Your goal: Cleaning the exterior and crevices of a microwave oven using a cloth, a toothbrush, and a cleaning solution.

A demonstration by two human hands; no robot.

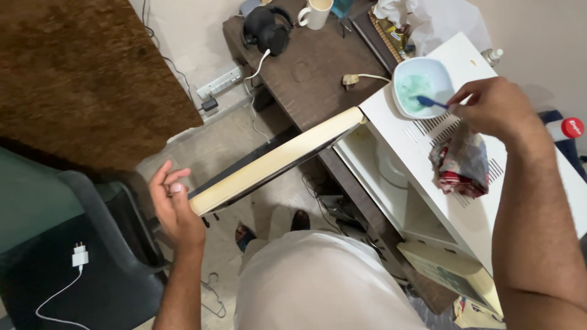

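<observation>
Standing open, the microwave (471, 201) door (275, 162) is pinched by the left hand (174, 208), while a blue brush (431, 101) in the bowl (422, 85) on top is pinched by the right hand (492, 107).

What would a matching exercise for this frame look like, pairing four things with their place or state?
Things:
1. microwave door
2. bowl
3. crumpled cloth
4. mug

Places or states:
A. on the dark wooden table, beside headphones
B. swung open, its edge at the left hand
C. holding pale green liquid, with a blue utensil pinched by the right hand
D. lying on the microwave top, over the vent slots

Pairs: 1-B, 2-C, 3-D, 4-A
</observation>
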